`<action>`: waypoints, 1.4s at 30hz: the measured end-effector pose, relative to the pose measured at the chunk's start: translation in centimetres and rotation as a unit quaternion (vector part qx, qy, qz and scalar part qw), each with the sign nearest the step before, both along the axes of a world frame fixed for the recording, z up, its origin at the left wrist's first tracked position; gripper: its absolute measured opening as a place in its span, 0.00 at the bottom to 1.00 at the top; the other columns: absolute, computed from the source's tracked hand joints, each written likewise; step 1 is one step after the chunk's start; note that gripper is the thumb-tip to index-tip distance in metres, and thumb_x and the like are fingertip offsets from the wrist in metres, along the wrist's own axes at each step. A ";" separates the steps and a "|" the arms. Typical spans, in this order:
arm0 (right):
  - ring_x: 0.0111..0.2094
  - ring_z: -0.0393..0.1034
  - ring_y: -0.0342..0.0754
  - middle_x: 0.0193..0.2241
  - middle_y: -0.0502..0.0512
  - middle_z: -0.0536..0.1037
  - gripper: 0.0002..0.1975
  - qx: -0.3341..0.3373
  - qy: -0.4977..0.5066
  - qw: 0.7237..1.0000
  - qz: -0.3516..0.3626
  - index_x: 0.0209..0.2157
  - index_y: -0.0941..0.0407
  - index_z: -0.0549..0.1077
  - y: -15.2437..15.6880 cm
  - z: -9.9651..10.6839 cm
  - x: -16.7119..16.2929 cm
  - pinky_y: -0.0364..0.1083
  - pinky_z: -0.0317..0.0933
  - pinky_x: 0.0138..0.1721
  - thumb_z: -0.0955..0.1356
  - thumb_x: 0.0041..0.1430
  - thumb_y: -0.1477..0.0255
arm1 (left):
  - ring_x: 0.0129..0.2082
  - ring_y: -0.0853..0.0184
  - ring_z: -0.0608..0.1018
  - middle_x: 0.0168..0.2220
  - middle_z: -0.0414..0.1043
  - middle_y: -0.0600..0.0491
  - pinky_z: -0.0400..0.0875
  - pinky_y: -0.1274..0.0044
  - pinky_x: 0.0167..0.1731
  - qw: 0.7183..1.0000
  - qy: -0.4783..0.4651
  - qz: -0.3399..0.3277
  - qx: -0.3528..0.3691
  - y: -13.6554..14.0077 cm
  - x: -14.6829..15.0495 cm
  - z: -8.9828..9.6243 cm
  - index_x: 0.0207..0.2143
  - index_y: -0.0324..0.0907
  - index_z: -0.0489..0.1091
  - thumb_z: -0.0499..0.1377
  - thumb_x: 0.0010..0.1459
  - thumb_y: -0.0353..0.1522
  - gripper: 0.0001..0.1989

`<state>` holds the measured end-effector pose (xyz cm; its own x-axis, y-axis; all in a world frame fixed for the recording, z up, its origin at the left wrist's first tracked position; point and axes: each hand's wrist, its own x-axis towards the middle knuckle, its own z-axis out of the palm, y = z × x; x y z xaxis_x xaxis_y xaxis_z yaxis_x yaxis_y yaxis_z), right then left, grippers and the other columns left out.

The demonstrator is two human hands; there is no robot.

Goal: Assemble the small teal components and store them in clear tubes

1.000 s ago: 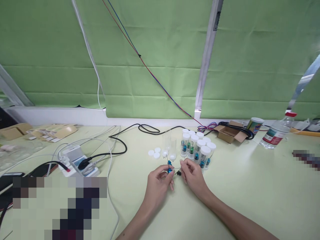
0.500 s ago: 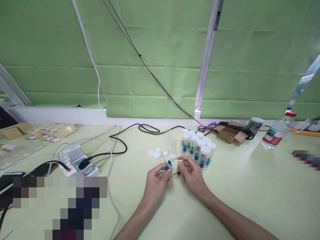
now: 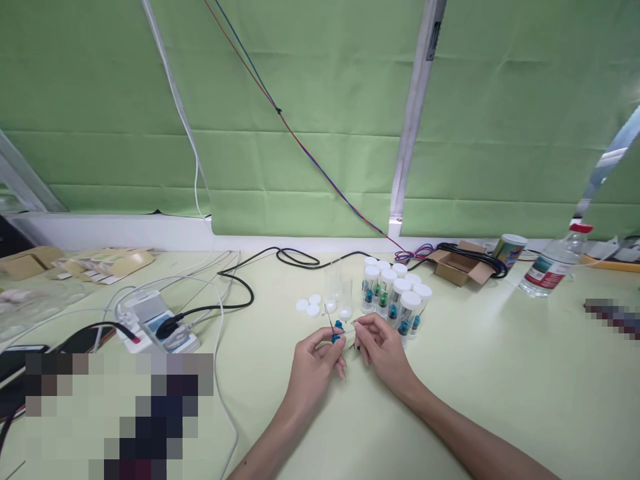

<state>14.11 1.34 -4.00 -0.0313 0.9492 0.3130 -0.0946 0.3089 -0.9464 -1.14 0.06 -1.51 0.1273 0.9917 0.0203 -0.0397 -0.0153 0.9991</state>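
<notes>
My left hand (image 3: 316,360) is closed in a pinch on a small blue part (image 3: 335,339), with a thin dark wire (image 3: 329,316) sticking up beside it. My right hand (image 3: 384,348) is closed too, fingertips pinched at the end of a thin pale strand (image 3: 349,332) that reaches toward the blue part; its kind is too fine to make out. A small dark piece shows under the right fingers, mostly hidden. Just beyond the hands stand clear open tubes (image 3: 347,291) and loose white caps (image 3: 313,310).
Several white-capped tubes (image 3: 410,302) with blue or green parts inside stand beyond my right hand. A cardboard box (image 3: 463,268), a can (image 3: 511,249) and a water bottle (image 3: 553,265) are at the back right. A power strip (image 3: 157,323) with cables lies to the left.
Both hands hold nearly the same place and pose. The pale strand between them looks slightly shifted and fainter.
</notes>
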 end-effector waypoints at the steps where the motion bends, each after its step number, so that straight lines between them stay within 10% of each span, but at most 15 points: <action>1: 0.16 0.58 0.37 0.21 0.46 0.69 0.12 0.000 0.000 1.000 0.001 0.34 0.56 0.68 0.0 0.0 0.0 0.38 0.52 0.16 0.67 0.61 0.60 | 0.15 0.72 0.71 0.19 0.69 0.57 0.67 0.78 0.21 1.000 0.000 0.000 0.000 0.0 0.0 0.0 0.37 0.38 0.72 0.64 0.52 0.40 0.15; 35: 0.11 0.54 0.39 0.10 0.43 0.62 0.23 -0.013 -0.046 0.999 -0.012 0.19 0.54 0.58 -0.4 0.4 -0.1 0.40 0.49 0.15 0.65 0.62 0.56 | 0.15 0.70 0.70 0.18 0.69 0.57 0.68 0.77 0.20 0.999 0.009 0.024 0.026 -0.6 0.3 0.9 0.34 0.40 0.74 0.64 0.51 0.40 0.13; 42: 0.13 0.57 0.39 0.14 0.44 0.67 0.16 -0.024 -0.034 0.999 -0.003 0.32 0.55 0.68 -0.5 0.6 -0.1 0.40 0.53 0.16 0.66 0.60 0.55 | 0.15 0.70 0.71 0.19 0.70 0.57 0.67 0.77 0.22 0.999 -0.017 0.048 -0.003 -0.2 -0.1 0.8 0.34 0.40 0.73 0.65 0.49 0.41 0.14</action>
